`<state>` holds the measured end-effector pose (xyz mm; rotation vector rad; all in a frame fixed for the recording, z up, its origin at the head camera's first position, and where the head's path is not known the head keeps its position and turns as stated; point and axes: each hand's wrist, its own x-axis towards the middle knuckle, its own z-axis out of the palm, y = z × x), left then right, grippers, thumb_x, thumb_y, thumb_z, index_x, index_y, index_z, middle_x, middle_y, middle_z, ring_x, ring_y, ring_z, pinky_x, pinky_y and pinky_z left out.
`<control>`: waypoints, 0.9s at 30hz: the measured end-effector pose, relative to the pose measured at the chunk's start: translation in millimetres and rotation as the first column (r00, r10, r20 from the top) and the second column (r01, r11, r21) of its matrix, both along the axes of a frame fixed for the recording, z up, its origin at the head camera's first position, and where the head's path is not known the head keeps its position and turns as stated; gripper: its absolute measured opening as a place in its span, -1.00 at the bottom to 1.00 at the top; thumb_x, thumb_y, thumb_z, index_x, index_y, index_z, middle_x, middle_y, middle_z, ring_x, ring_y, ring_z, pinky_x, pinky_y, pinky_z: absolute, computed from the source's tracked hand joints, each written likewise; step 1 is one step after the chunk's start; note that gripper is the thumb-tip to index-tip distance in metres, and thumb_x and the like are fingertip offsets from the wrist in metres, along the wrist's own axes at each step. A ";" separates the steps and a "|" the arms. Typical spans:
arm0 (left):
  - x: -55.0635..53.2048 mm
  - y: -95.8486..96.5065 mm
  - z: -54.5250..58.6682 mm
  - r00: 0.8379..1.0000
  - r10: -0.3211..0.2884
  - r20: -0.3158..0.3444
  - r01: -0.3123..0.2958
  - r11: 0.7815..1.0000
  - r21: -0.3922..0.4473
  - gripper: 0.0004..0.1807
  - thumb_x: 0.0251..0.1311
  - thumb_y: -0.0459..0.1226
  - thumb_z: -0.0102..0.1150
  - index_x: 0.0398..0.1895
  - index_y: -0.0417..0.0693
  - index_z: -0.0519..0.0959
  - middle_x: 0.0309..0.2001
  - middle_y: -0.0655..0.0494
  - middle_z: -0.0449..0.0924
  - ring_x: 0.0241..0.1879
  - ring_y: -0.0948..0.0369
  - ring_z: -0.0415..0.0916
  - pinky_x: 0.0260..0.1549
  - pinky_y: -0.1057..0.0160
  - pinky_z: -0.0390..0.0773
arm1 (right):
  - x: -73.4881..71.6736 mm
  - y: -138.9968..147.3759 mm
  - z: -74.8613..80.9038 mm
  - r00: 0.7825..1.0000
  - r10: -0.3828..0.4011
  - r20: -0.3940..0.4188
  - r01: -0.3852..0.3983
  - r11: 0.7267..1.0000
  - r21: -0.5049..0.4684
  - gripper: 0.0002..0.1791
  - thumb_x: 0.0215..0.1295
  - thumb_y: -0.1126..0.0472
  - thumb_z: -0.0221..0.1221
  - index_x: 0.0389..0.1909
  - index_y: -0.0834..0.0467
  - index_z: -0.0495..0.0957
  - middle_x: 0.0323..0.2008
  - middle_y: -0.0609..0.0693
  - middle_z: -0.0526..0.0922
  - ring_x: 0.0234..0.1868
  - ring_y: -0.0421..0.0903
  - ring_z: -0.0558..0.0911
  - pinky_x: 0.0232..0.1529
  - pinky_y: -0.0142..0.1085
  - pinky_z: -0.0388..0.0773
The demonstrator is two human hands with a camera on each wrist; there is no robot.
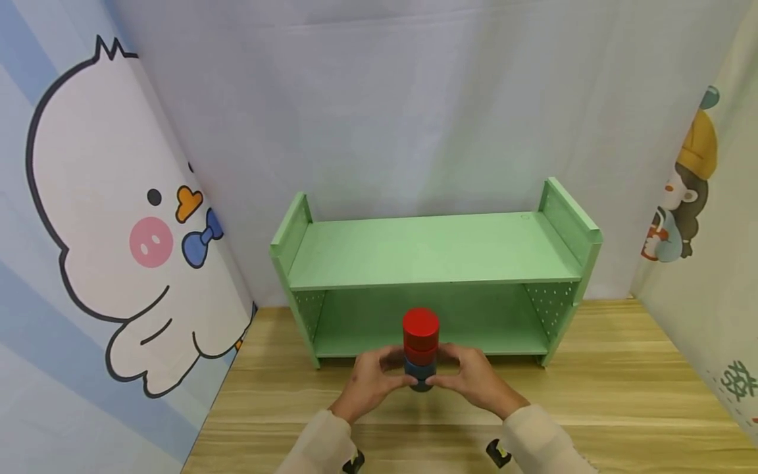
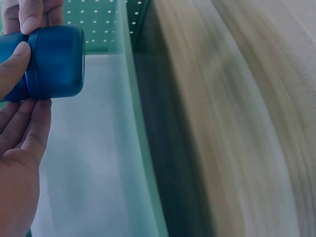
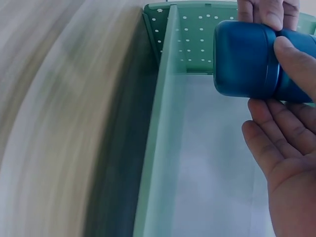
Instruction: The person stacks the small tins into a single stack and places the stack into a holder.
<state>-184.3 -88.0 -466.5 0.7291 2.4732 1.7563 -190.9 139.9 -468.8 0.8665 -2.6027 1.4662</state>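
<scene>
A stack of round canisters is upright in front of the shelf in the head view: a glossy red canister on top, a dark blue canister below. From the left, my left hand holds the blue canister between thumb and fingers. My right hand grips its other side, thumbs nearly meeting at the front. Both wrist views show the blue canister close up, with a seam around it. Whether its base touches the table cannot be told.
A light green two-tier shelf with perforated side panels stands behind the hands on a wood-grain table. Fabric walls surround the table; a cartoon bird is printed on the left one. Dark wrist devices sit below the sleeves.
</scene>
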 end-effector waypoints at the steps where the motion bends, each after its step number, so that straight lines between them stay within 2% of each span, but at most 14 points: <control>1: -0.1 0.6 2.0 1.000 0.003 -0.009 -0.003 1.000 -0.008 -0.47 0.07 -0.42 0.47 0.15 -0.27 0.58 0.05 -0.11 0.66 0.03 0.00 0.64 0.05 0.07 0.65 | -0.3 0.6 1.0 1.000 -0.006 -0.006 0.006 1.000 0.006 -0.46 0.16 0.16 0.45 0.12 0.29 0.59 0.03 0.14 0.69 0.05 0.13 0.66 0.07 0.13 0.60; 4: -0.8 2.4 6.8 0.999 0.017 -0.027 -0.018 0.999 -0.034 -0.49 0.05 -0.41 0.48 0.13 -0.26 0.60 0.02 -0.10 0.68 0.00 0.00 0.65 -0.01 0.10 0.68 | -1.6 2.2 4.0 1.000 -0.010 -0.019 0.010 1.000 0.006 -0.46 0.14 0.16 0.46 0.11 0.31 0.60 0.02 0.15 0.70 0.04 0.12 0.67 0.07 0.13 0.60; 6: -3.8 2.4 5.4 0.999 0.018 -0.041 -0.020 0.999 -0.045 -0.49 0.05 -0.35 0.50 0.12 -0.20 0.61 0.01 -0.05 0.69 -0.02 0.05 0.66 -0.04 0.16 0.69 | -2.1 3.3 6.6 1.000 -0.012 -0.023 0.012 1.000 0.005 -0.47 0.14 0.17 0.46 0.10 0.31 0.60 0.01 0.15 0.70 0.02 0.12 0.68 0.06 0.12 0.61; 13: -8.6 6.2 17.6 0.999 0.022 -0.043 -0.025 0.997 -0.073 -0.52 0.06 -0.32 0.50 0.10 -0.16 0.63 -0.01 0.00 0.70 -0.05 0.16 0.67 -0.06 0.34 0.67 | -3.2 7.6 19.3 1.000 -0.015 0.026 0.016 1.000 -0.016 -0.47 0.18 0.18 0.44 0.14 0.32 0.58 0.05 0.21 0.67 0.08 0.21 0.64 0.11 0.15 0.58; 16: -10.6 7.0 23.1 0.999 0.009 -0.050 -0.013 0.998 -0.068 -0.51 0.06 -0.33 0.50 0.10 -0.16 0.63 -0.01 0.00 0.70 -0.03 0.16 0.67 -0.03 0.32 0.66 | -4.0 8.9 26.4 1.000 -0.016 0.015 0.016 1.000 -0.008 -0.45 0.18 0.17 0.44 0.16 0.31 0.57 0.07 0.21 0.67 0.09 0.21 0.64 0.12 0.13 0.59; 22: -14.9 8.0 34.8 0.998 -0.006 -0.068 0.002 0.998 -0.056 -0.50 0.05 -0.34 0.50 0.11 -0.16 0.62 0.00 -0.01 0.70 0.00 0.14 0.66 0.06 0.12 0.65 | -7.3 10.7 40.1 1.000 0.001 -0.003 -0.001 1.000 -0.020 -0.42 0.17 0.19 0.44 0.20 0.28 0.55 0.10 0.17 0.65 0.12 0.15 0.64 0.16 0.11 0.56; 27: -20.3 9.0 47.0 0.996 -0.006 -0.092 0.000 0.998 -0.062 -0.50 0.05 -0.33 0.51 0.11 -0.17 0.62 -0.01 -0.01 0.70 0.00 0.12 0.66 0.06 0.09 0.65 | -12.2 11.9 51.3 0.998 -0.004 -0.067 0.003 1.000 -0.016 -0.43 0.15 0.23 0.45 0.18 0.32 0.56 0.08 0.18 0.66 0.07 0.12 0.66 0.14 0.03 0.59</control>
